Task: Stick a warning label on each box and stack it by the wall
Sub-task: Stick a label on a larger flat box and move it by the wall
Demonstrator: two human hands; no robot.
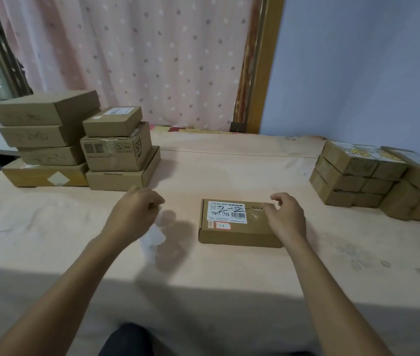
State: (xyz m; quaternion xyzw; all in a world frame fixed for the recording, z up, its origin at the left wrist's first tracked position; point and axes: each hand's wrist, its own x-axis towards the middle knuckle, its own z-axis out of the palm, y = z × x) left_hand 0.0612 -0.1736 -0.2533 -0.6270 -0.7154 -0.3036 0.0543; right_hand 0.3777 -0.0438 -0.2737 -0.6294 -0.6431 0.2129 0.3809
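Observation:
A flat cardboard box (237, 227) lies in the middle of the peach-covered surface (229, 268). It carries a white printed sticker with a barcode and a small red-bordered sticker. My right hand (284, 217) rests on the box's right top, fingers loosely spread, holding nothing. My left hand (136, 209) hovers left of the box with its fingers pinched on a pale, blurred label strip (153, 238) that hangs under it. By the blue wall at the right stand stacked boxes (355, 176) with yellow-and-white labels on top.
Two piles of plain cardboard boxes (49, 140) stand at the back left, a second pile (118, 150) beside the first. A spotted pink curtain (139, 60) and a wooden post (257, 73) are behind. My dark knee (124, 340) shows at the bottom edge.

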